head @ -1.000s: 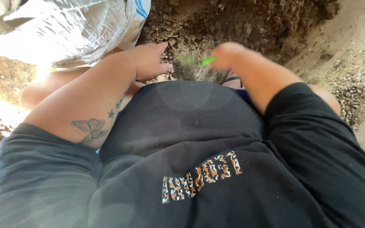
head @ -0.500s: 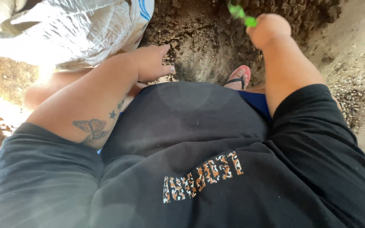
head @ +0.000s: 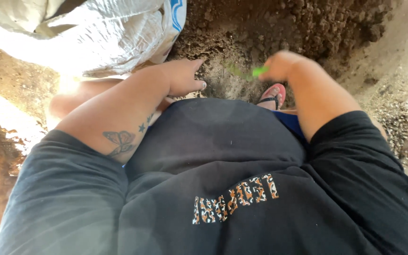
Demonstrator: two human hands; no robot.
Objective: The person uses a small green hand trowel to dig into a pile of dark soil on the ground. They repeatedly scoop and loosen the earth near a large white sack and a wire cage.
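Closest to the camera is the person's own body in a black shirt (head: 223,179) – it fills the lower half of the view because the head is bent straight down over the work. Beyond the shirt, the two bare arms reach forward and well apart.

The left hand (head: 182,75) lies flat with the fingers straight, resting on the edge of the soil (head: 270,33), it seems for support. It holds nothing.

The right hand (head: 282,64) is closed around a small green tool (head: 253,72). The tool is blurred, so I cannot tell what kind it is; its green end points toward the left hand, low over the scooped hollow in the dirt. Just below this hand, one foot in a pink sandal (head: 274,94) stands at the rim of the hollow, which keeps the person near the digging place.

Farther away, a white woven sack (head: 95,33) lies just beside the soil heap – within easy reach of the left hand.
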